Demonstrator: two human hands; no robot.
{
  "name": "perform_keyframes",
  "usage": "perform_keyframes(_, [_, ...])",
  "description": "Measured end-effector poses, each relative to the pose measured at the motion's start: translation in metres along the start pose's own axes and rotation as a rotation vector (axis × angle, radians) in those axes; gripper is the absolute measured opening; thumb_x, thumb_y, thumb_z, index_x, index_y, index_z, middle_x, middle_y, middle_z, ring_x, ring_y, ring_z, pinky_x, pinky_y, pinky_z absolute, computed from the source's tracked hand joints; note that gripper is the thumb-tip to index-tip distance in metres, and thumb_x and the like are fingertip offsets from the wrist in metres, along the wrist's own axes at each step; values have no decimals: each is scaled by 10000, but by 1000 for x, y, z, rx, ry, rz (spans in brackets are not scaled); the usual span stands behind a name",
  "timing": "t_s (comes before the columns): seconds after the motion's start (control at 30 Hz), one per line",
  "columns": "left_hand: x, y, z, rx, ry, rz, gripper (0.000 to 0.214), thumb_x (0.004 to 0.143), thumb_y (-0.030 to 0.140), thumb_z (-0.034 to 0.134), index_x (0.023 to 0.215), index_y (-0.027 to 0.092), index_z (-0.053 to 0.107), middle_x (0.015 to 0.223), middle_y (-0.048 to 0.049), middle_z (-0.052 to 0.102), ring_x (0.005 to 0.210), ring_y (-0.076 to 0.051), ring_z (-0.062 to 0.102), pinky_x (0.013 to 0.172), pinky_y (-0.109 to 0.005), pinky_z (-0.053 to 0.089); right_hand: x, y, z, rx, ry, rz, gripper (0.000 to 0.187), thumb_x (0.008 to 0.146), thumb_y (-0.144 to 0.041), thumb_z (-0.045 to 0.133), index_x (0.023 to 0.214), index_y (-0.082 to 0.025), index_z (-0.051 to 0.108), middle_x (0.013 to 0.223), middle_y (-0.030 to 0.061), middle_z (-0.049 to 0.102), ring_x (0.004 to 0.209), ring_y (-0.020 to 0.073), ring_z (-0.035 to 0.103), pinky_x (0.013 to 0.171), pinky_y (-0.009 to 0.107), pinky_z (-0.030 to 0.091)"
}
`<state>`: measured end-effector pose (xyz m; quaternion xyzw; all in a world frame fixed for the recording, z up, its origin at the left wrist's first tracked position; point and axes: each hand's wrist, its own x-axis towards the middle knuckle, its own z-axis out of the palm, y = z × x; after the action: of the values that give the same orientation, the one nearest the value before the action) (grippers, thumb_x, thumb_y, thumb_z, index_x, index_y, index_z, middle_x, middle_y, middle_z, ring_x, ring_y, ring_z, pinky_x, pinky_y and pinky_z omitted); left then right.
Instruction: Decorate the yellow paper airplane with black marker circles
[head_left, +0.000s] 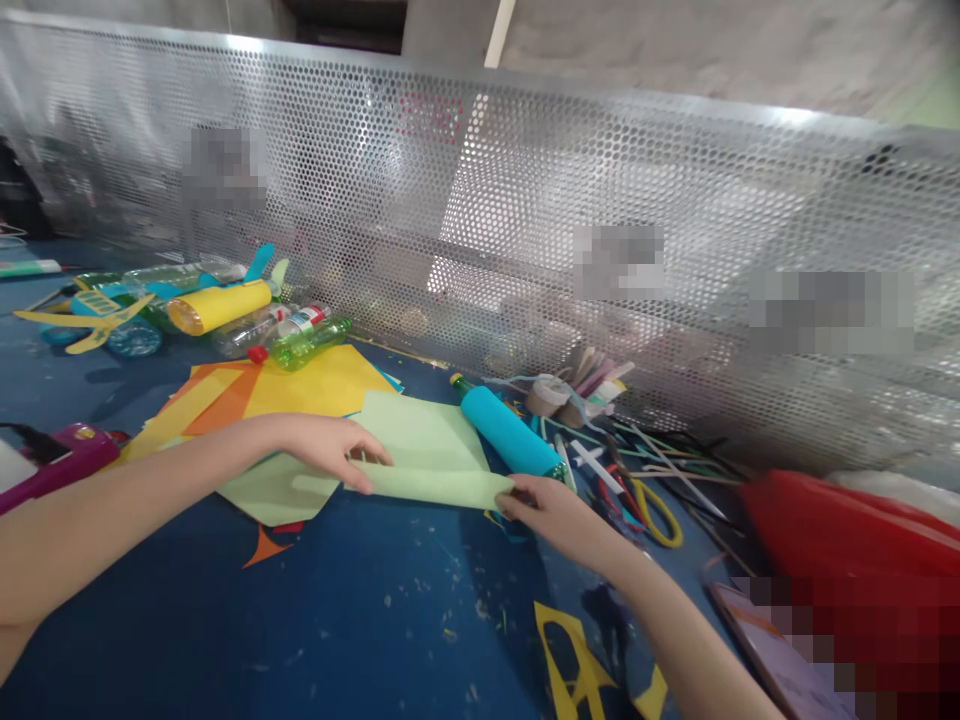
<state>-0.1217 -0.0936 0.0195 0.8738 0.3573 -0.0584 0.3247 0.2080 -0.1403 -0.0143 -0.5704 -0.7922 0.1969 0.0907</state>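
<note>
A pale green sheet of paper (424, 435) lies in front of me, its near edge curled up into a roll. My left hand (337, 448) holds the left end of that curled edge between thumb and fingers. At the other end, my right hand (544, 510) pinches the sheet's right corner. Just beyond the right hand lies a bottle wrapped in blue paper (510, 430). Yellow and orange sheets (300, 385) are stacked beyond the left hand, with more pale green paper (277, 490) under the left forearm.
Plastic bottles (307, 345) and a yellow-wrapped bottle (217, 305) stand back left, before a perforated metal panel (337, 180). Yellow-handled scissors (658, 512), straws and cups (550, 396) lie right. Yellow paper scraps (566, 660) are near the front. A magenta device (75, 455) sits left.
</note>
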Motion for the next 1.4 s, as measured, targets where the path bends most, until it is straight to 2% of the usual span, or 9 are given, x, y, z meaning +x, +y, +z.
perform_keyframes(0.17, [13,-17,7,-45,175,-34,278,843,438,549,803,170,610,738,-9,632,677,-158,596,584,-228,381,0,3,1,62,-5,2,272,869,-387,482,727,-190,605,704,46,655,647,196,575,595,315,433])
perform_keyframes(0.3, [14,-25,7,-228,227,-62,342,829,501,576,762,165,583,644,7,588,616,-139,577,560,-226,376,-2,4,0,229,-78,-9,183,764,-344,623,858,-187,634,876,53,701,801,223,637,710,340,501])
perform_keyframes(0.47, [7,-26,0,-309,-51,76,444,733,451,720,1101,214,650,879,-25,685,799,-174,627,676,-250,453,-6,-7,-3,271,-132,-83,89,713,-265,655,760,-199,619,901,35,679,836,202,632,800,347,500])
perform_keyframes(0.57, [4,-26,-3,-334,-194,186,402,740,389,733,1112,249,670,1014,-34,693,904,-184,624,754,-257,469,-9,-18,-4,241,-168,-104,39,736,-234,631,757,-201,632,896,28,689,815,188,622,774,327,490])
perform_keyframes(0.77, [0,-28,-7,-182,-11,89,329,799,448,645,1011,206,713,667,15,610,577,-110,512,514,-197,356,-11,-28,-3,199,-150,-138,98,799,-284,605,820,-197,645,853,27,682,752,176,612,685,289,477])
perform_keyframes(0.93, [-7,-26,-17,-237,-29,133,439,763,423,703,1164,253,652,1127,-29,680,966,-188,618,807,-251,472,-9,-35,4,165,-27,-140,119,841,-287,552,864,-205,635,827,21,678,695,169,606,648,284,465])
perform_keyframes(1.1, [-25,6,-26,-203,-131,187,539,770,531,684,1241,275,620,1278,-44,627,1116,-245,586,931,-322,444,-11,-52,21,-14,150,-196,95,834,-243,513,877,-210,592,797,40,655,698,185,599,616,285,423])
perform_keyframes(1.27, [-33,54,12,176,118,143,804,638,561,792,1342,290,513,1300,-65,596,1163,-307,544,909,-349,429,-22,-79,43,-43,229,-396,93,832,-166,493,853,-213,571,728,35,607,680,174,574,599,271,401])
perform_keyframes(1.4, [-21,67,57,541,322,189,110,821,232,656,918,183,673,855,-67,667,852,-252,609,683,-334,431,-35,-101,44,124,127,-490,69,837,-212,605,832,-229,538,767,11,613,723,164,578,639,265,429])
